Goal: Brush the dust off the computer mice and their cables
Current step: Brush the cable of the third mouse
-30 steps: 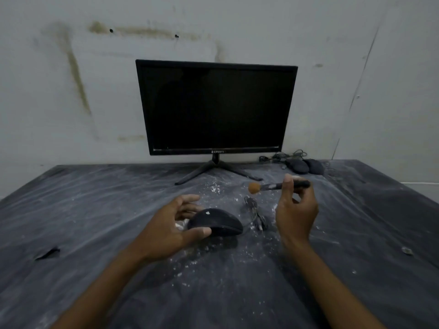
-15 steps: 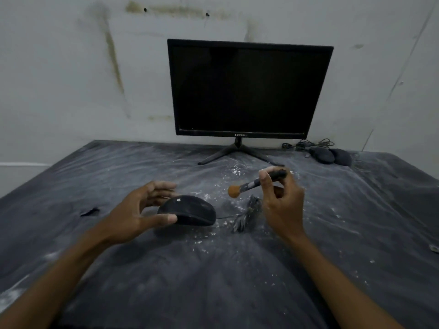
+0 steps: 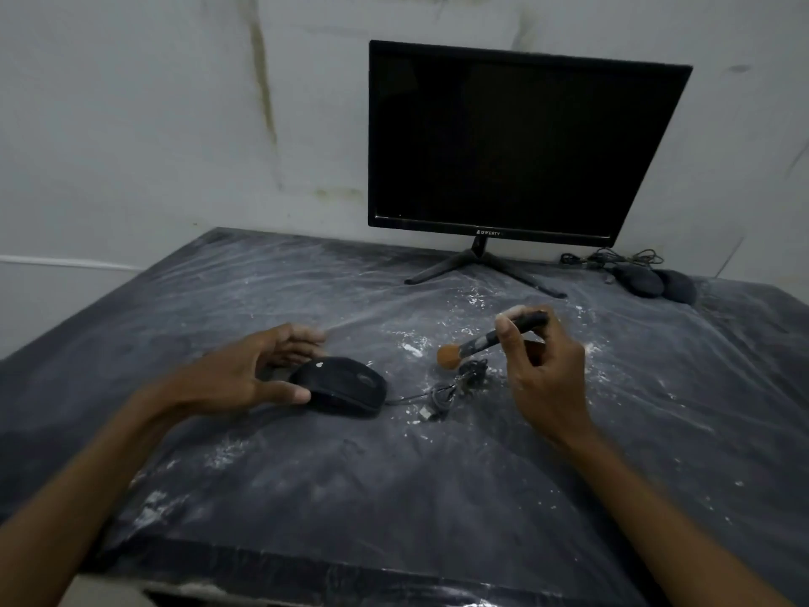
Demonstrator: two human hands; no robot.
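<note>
My right hand [image 3: 543, 378] pinches a small brush [image 3: 490, 339] by its dark handle, thumb and fingers curled around the grip, the handle slanting down to my left so that the rust-orange bristle head hangs just above the bundled cable [image 3: 455, 387] of the nearest mouse. My left hand [image 3: 245, 374] cups around the back of that black computer mouse [image 3: 339, 385], fingers spread and loosely bent, the thumb lying along its near side and the other fingers reaching behind it; whether the fingers behind actually touch the shell I cannot tell, since the hand is blurred. The mouse sits flat on the dusty tabletop [image 3: 437, 497], which is dark, covered in crinkled clear plastic and scattered with white powder and flecks, thickest between the mouse and the monitor stand. The cable runs from the mouse's front to a loose coil just to its right, with a pale plug end lying on the near side of the coil. Further back, a black monitor [image 3: 516, 142] with a dark screen stands on a splayed stand against a stained white wall [image 3: 175, 102]. At the far right corner of the table, beside the monitor's foot, two more dark mice [image 3: 652, 282] lie side by side, with their tangled cables [image 3: 613, 257] heaped just behind them near the wall
</note>
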